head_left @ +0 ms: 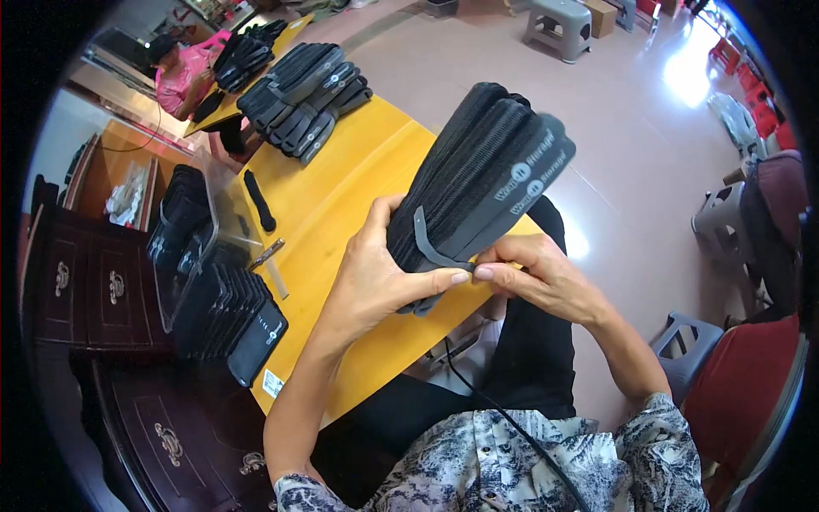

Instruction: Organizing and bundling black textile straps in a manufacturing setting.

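A thick bundle of black fabric straps, with pale printing on its outer faces, stands tilted above the near edge of the yellow table. My left hand is closed around the bundle's lower left side, its thumb lying across the front. A narrow grey band loops over the lower part of the bundle. Its right end is pinched between the thumb and fingers of my right hand, close to my left thumb tip. Fingers behind the bundle are hidden.
The yellow table carries stacked strap bundles, a single black strap and a slim metallic tool. At left are a clear plastic bin, more black straps and dark drawers. A person in pink sits beyond.
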A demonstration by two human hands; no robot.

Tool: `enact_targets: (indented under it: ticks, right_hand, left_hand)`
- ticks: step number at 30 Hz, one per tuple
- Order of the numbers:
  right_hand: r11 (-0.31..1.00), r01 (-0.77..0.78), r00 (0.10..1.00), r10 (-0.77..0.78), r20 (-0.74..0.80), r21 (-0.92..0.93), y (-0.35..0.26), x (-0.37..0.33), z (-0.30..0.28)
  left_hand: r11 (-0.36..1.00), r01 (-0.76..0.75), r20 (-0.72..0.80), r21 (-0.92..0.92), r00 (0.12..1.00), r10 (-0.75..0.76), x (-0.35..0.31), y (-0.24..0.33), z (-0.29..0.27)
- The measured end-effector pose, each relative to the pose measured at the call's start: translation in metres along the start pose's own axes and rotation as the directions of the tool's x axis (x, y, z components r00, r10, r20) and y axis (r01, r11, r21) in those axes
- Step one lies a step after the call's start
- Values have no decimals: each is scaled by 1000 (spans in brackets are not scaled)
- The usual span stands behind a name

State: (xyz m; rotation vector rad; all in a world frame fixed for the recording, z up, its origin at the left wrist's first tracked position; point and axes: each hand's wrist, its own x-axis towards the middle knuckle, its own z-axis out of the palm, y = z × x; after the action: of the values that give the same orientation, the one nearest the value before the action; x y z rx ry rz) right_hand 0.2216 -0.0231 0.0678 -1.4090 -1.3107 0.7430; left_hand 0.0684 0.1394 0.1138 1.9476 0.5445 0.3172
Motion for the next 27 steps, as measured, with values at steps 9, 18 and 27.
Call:
enact_targets:
  ticks: [9, 18, 27]
  right_hand:
    - [900, -316, 937, 345, -47, 301, -30, -19, 8]
    - [955, 71, 988, -28, -150, 289, -104, -43, -14]
    - [851, -374, 919, 393, 25, 368, -64, -66, -5]
  left_hand:
    - [854, -197, -47, 481, 967, 250, 5, 3, 4]
    - [639, -27, -237, 769, 916, 325, 34, -43, -17]
    - [735, 136, -302, 664, 948, 97, 79, -88, -97]
